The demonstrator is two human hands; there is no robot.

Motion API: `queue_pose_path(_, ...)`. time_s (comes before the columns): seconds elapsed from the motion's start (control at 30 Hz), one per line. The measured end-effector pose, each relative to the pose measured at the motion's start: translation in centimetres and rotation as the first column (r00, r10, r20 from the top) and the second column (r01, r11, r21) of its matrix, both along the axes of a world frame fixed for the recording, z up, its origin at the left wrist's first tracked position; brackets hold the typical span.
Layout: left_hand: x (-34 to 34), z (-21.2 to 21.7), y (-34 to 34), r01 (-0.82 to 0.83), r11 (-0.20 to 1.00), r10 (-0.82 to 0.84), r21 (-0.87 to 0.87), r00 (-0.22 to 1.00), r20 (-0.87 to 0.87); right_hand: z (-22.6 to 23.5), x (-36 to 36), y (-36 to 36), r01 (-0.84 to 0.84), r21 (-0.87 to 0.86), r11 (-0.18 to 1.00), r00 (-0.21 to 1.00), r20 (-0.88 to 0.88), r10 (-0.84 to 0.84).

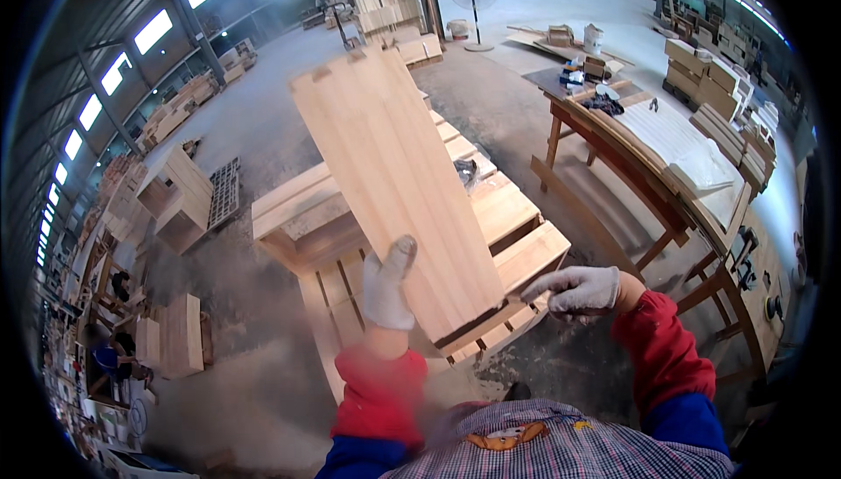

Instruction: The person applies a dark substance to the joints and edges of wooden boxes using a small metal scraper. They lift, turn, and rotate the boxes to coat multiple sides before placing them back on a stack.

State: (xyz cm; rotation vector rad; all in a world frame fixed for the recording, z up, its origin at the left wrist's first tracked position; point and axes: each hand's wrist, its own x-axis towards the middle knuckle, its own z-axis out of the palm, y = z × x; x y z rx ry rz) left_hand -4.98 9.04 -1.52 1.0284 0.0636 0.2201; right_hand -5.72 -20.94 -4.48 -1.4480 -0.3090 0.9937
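A long, pale wooden panel [399, 177] slants across the middle of the view, with notch-like marks along its far end. My left hand [390, 282], in a pale work glove, grips the panel's left edge near its close end, thumb lying on the top face. Off the panel's near right corner is my right hand [578, 291], also gloved. Its index finger reaches toward that corner and the other fingers are loosely bent, with nothing visible in them. Beneath the panel stands a slatted wooden pallet [508, 207]. A wooden box-like piece [302, 225] sits on its left side, partly hidden.
To the right stands a wooden workbench [613, 159] with a white sheet [679, 142] and small items on it. Open wooden boxes [180, 199] rest on the floor at left. Farther back are a standing fan [475, 19] and stacked boards [385, 10]. Someone [109, 361] sits at far left.
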Motion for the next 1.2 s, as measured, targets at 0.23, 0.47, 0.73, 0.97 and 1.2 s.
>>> queue_pose_path(0.23,-1.8,-1.0,1.1,0.107,0.987,-0.110,0.124,0.994,0.015,6.1,-0.8,1.5,0.358,0.157,0.921,0.847,0.361,-0.390)
queue_pose_path(0.47,-5.4,-3.2,-2.5,0.090,0.929,-0.142,0.359,0.983,0.119,10.5,-4.3,10.3,0.395,0.190,0.899,-0.015,0.980,-0.201)
queue_pose_path(0.73,-6.1,-6.6,-3.2,0.116,0.938,-0.177,0.327,0.971,0.164,10.0,-6.0,13.8,0.385,0.231,0.894,0.028,0.965,-0.261)
queue_pose_path(0.97,-6.2,-6.4,-3.1,0.190,0.928,-0.269,0.319,0.936,0.227,8.2,-5.6,14.6,0.393,0.241,0.887,-0.043,0.969,-0.244)
queue_pose_path(1.2,-6.3,-6.1,-3.1,0.166,0.914,-0.271,0.370,0.929,0.252,8.0,-5.3,14.6,0.355,0.251,0.901,0.030,0.960,-0.279)
